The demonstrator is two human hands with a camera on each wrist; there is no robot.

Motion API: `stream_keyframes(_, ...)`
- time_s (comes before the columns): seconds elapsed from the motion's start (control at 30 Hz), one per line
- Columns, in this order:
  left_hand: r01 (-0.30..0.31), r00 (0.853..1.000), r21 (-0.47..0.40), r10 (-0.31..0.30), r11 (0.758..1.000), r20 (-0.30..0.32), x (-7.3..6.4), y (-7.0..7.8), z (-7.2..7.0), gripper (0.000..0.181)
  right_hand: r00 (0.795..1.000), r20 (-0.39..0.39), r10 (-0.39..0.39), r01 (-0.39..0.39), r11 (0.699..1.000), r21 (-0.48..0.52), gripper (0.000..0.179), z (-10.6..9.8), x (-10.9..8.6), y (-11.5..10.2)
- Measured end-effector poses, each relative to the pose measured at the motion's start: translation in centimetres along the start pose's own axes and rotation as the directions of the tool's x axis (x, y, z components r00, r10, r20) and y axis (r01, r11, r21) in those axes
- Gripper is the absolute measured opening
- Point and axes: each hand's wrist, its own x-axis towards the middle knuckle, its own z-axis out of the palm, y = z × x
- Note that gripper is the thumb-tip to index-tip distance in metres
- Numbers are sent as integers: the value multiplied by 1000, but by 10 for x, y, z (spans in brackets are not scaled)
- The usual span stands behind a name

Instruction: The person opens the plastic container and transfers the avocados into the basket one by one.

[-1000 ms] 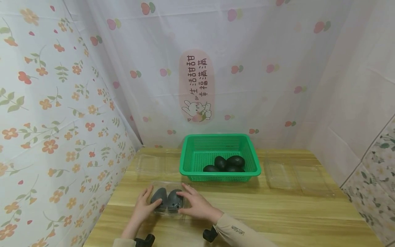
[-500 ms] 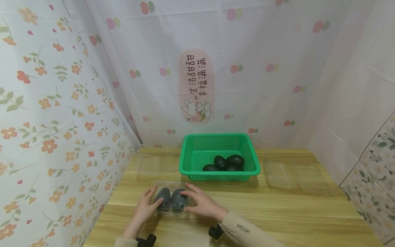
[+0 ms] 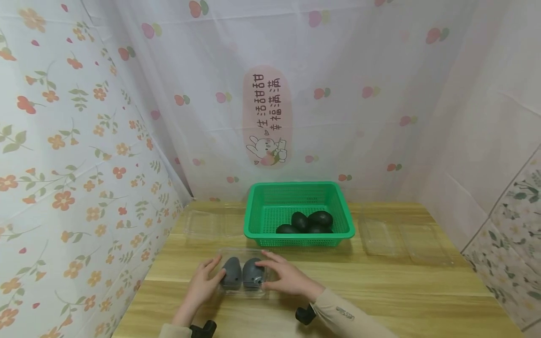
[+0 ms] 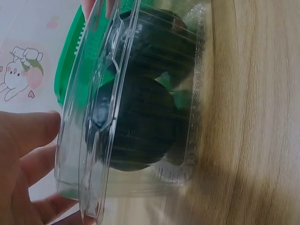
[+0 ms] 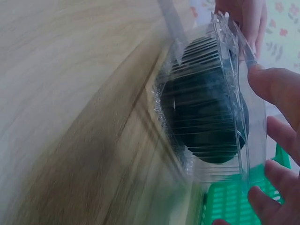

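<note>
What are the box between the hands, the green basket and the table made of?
Box: looks like clear, shiny plastic, apparently thin, with see-through ridged walls catching glints. Basket: probably smooth plastic, evenly colored with rows of holes. Table: streaky grain suggests wood, or possibly a wood-look laminate.

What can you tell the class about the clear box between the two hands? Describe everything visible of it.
The clear box looks like thin, shiny plastic, with ribbed walls, a flanged rim and a lid over the top; whether it is latched cannot be told. Two dark, egg-shaped items show through, side by side. It is lid up, on or just above the wood-grained table, nearer the person than the green basket. The left hand holds its left end, the right hand its right.
</note>
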Motion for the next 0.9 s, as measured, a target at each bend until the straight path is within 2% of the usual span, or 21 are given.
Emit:
stream_keyframes(0.27,-45,999,3,45,999,7,1,2,4,46,1000,-3,-18,18,1000,-15,58,-9,-11,7)
stream_keyframes(0.47,-78,997,18,78,997,21,0,7,8,43,1000,4,-3,3,1000,4,58,-15,-20,11)
stream_keyframes(0.7,-158,987,55,156,986,36,2,13,13,40,1000,12,12,-12,999,33,58,-25,-28,17)
stream_keyframes(0.9,-183,981,56,179,981,78,3,17,17,39,1000,2,18,-19,999,44,58,-32,-37,23)
